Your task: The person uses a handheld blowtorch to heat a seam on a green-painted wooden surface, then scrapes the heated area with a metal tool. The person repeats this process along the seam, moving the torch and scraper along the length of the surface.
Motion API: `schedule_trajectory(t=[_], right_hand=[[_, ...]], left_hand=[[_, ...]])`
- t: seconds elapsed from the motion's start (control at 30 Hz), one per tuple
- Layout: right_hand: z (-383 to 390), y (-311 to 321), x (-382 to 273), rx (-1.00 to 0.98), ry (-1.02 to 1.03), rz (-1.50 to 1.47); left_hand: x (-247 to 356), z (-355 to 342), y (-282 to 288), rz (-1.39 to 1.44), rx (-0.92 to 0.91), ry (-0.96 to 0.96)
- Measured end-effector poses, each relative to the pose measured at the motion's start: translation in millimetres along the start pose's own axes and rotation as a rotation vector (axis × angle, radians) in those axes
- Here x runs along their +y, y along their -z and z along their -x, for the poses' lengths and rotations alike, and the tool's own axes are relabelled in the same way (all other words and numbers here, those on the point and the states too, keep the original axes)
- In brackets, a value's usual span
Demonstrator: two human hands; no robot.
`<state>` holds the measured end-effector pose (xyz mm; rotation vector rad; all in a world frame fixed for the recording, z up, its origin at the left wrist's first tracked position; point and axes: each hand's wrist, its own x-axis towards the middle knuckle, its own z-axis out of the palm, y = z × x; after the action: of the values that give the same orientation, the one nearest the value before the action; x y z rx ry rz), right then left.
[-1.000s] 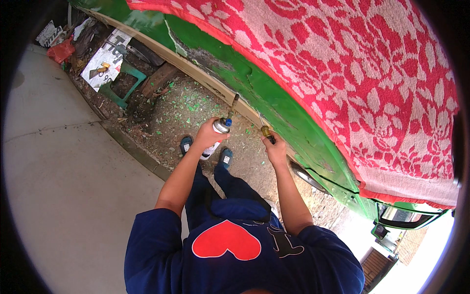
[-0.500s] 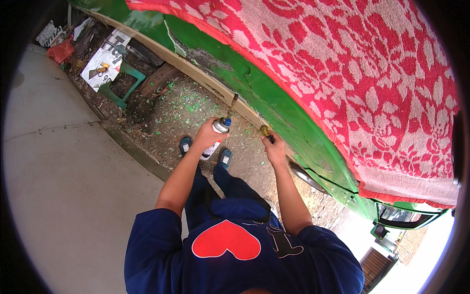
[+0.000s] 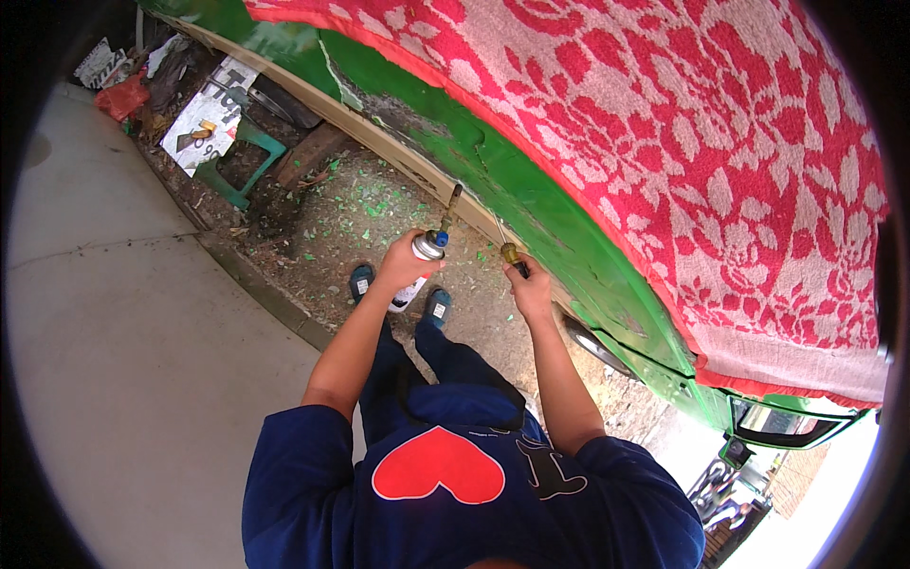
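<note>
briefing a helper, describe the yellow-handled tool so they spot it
Start at the green vehicle under the red floral cloth. Beside its beige strip, the right hand grips the tool. A thin shaft and yellow handle distinguish it from the canister in the left hand.

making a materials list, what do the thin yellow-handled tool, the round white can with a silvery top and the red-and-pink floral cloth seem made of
Yellow-handled tool: probably a translucent plastic grip, amber and glassy; slim bright shaft, likely steel. White can: apparently painted metal, given its shiny silvery top. Floral cloth: matt textile, perhaps cotton, judging by its fuzzy surface.
</note>
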<state>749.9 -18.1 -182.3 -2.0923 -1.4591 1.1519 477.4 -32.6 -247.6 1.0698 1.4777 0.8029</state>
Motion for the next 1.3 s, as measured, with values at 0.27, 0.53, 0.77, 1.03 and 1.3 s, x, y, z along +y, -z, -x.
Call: schedule_trajectory(t=[0.27, 0.53, 0.77, 1.03, 1.3], right_hand=[[1.3, 2.4, -2.7, -0.015, -0.007, -0.010], [2.5, 2.3, 5.6, 0.002, 0.078, -0.032], [0.2, 0.0, 21.2, 0.020, 0.095, -0.007], [1.3, 7.7, 15.9, -0.020, 0.092, -0.037], [-6.4, 6.5, 11.8, -0.057, 0.061, 0.036]], left_hand=[[-6.6, -1.5, -1.5, -0.009, 0.014, -0.011], [-3.2, -1.8, -3.2, 0.002, 0.026, -0.008], [3.5, 1.0, -6.2, -0.004, 0.048, -0.023], [10.1, 9.1, -8.9, 0.006, 0.024, 0.020], [-1.3, 16.6, -15.8, 0.016, 0.106, -0.019]])
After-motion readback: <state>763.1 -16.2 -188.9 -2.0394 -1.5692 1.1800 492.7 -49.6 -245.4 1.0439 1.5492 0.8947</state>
